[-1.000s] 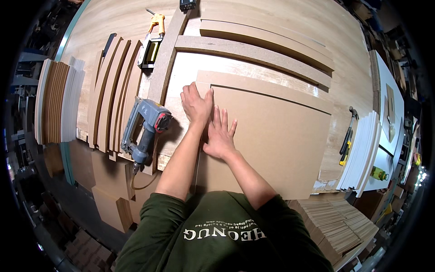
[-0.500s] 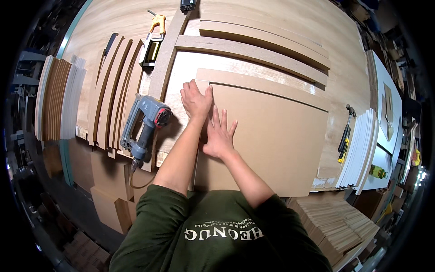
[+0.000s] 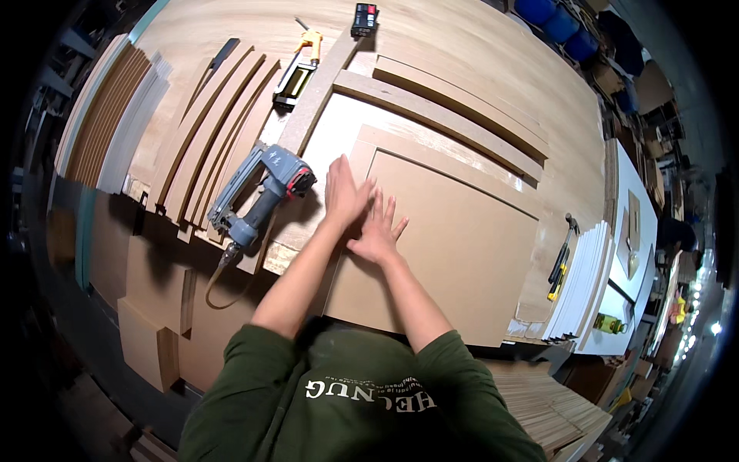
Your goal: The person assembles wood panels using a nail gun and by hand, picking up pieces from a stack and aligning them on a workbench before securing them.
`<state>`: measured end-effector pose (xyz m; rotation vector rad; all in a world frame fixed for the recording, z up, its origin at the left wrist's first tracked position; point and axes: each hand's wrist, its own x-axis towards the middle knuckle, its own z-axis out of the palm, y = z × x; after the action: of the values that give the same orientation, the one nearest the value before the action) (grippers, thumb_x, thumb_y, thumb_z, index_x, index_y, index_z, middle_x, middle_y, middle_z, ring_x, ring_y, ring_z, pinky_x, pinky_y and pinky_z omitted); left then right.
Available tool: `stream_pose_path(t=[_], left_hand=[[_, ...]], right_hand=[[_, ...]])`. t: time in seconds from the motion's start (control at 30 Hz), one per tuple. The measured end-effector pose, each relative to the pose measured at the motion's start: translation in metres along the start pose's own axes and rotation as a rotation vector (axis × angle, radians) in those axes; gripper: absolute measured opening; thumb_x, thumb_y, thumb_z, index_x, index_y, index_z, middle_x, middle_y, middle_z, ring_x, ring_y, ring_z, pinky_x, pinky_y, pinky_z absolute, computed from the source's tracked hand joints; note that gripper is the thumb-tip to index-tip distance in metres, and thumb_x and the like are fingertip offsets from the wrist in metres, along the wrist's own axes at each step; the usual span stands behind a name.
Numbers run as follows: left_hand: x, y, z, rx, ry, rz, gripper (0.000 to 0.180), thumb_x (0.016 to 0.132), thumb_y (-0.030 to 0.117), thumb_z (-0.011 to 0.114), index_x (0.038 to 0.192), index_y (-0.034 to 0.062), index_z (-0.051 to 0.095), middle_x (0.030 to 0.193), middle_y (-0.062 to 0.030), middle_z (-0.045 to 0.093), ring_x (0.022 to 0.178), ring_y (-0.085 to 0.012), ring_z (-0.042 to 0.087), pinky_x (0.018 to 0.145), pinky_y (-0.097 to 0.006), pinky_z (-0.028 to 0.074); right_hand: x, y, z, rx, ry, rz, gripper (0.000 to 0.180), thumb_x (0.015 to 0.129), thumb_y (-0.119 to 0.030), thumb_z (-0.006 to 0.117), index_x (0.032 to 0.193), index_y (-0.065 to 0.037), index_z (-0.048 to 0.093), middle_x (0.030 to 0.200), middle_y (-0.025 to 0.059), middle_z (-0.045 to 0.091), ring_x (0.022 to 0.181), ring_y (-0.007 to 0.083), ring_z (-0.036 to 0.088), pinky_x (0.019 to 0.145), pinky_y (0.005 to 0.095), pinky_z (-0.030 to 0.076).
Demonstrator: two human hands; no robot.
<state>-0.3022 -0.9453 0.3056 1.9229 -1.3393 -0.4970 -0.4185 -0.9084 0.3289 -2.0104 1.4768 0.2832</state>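
A framed panel under my two hands on a wood-grained bench (image 3: 477, 54). The brown panel (image 3: 454, 254) lies flat at the bench's near edge, directly in front of me, with one brown strip (image 3: 454, 171) along its far side and another (image 3: 369, 146) along its left side; a dark gap shows between panel and far strip. My right hand (image 3: 376, 235) rests palm down on the panel near its left edge, fingers spread, with a released grip. My left hand (image 3: 346, 196) lies just beside it over the left strip, fingers extended rather than clenched; I cannot tell whether its fingertips press the strip's edge.

Markings: my dark green top (image 3: 339, 431) carries large white capitals (image 3: 348, 391), upside down in this view, with smaller lines beside them, partly lost in folds. The grey-blue nail gun (image 3: 269, 185), lying left of my left hand, bears pale characters on its body, too small to make out. A black-and-red pack (image 3: 364, 19) at the far end of a wooden bar (image 3: 322, 86) shows pale print. At right lie a hammer (image 3: 568, 231) and a green bottle (image 3: 610, 323), whose surface is too small to read.
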Motion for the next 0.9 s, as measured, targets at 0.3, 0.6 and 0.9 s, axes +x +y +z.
stream_pose_path(t=[0.3,0.6,0.9], left_hand=[[-0.234,-0.035,-0.106,0.172,-0.104,-0.081,0.074,0.074,0.027,0.077,0.136,0.0026,0.045,0.117,-0.0155,0.054,0.108,-0.0335,0.051,0.09,-0.044,0.041],[-0.255,-0.036,-0.105,0.122,-0.019,-0.179,0.075,0.064,0.027,0.084,0.127,0.0027,0.051,0.114,-0.014,0.056,0.104,-0.0321,0.055,0.087,-0.043,0.045],[-0.259,-0.042,-0.099,0.088,0.067,-0.13,0.069,0.065,0.025,0.082,0.124,0.002,0.054,0.112,-0.0127,0.058,0.102,-0.0311,0.057,0.083,-0.042,0.045]], right_hand=[[0.005,0.005,0.009,-0.037,0.008,-0.036,0.129,0.061,-0.072,0.069,0.155,-0.022,-0.003,0.16,0.0111,-0.017,0.145,0.0381,-0.021,0.103,0.0734,-0.01],[0.006,0.007,0.011,-0.029,0.025,-0.049,0.124,0.063,-0.069,0.07,0.155,-0.021,0.002,0.161,0.0112,-0.014,0.145,0.0378,-0.02,0.103,0.0741,-0.008],[0.006,0.008,0.01,-0.03,0.016,-0.056,0.125,0.065,-0.071,0.068,0.155,-0.021,-0.002,0.16,0.0117,-0.017,0.145,0.0378,-0.021,0.102,0.0749,-0.009]])
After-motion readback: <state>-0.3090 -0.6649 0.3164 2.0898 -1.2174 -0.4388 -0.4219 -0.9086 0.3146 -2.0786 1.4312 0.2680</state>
